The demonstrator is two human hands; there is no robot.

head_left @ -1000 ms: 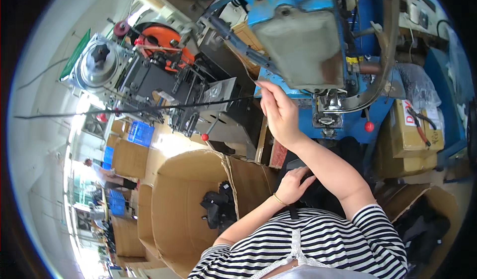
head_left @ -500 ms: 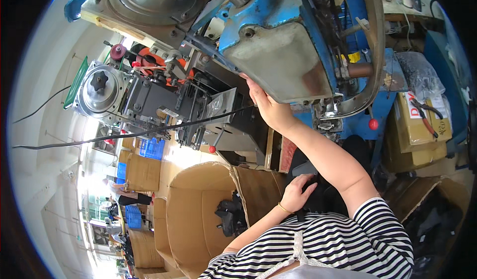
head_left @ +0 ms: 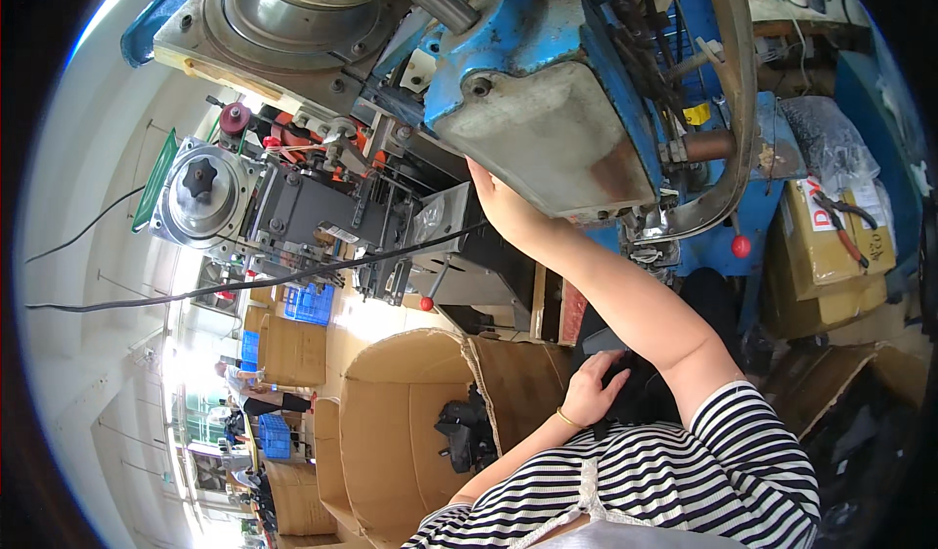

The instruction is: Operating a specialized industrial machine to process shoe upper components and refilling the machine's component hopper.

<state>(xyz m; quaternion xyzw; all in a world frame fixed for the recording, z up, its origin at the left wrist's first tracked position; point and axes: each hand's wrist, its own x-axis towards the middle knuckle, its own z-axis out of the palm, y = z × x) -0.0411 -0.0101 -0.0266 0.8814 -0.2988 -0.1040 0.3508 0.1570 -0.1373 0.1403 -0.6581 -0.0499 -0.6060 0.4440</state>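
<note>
My right hand [head_left: 495,200] reaches up to the blue machine head [head_left: 547,124] with its worn grey cover plate. Its fingers go behind the plate's lower left edge, so their grip and anything in them are hidden. Low in front of my body, my left hand [head_left: 592,391], with a thin bracelet at the wrist, rests by dark material on my lap [head_left: 640,393]. The thumb stands apart from the lightly bent fingers, and I make out nothing held. Just beyond these fingertips is a small dark grey flat piece [head_left: 605,340].
A large cardboard box [head_left: 401,432] holding black pieces [head_left: 464,432] stands left of my left hand. A black cable [head_left: 293,280] crosses beside a second machine [head_left: 308,202]. Right are a curved metal arm [head_left: 738,158], a red-knobbed lever [head_left: 741,246] and pliers [head_left: 842,227] on a carton [head_left: 826,275].
My right hand has gone further behind the machine head; its fingers showed more before. My left hand stays by my lap. The whole view has shifted slightly.
</note>
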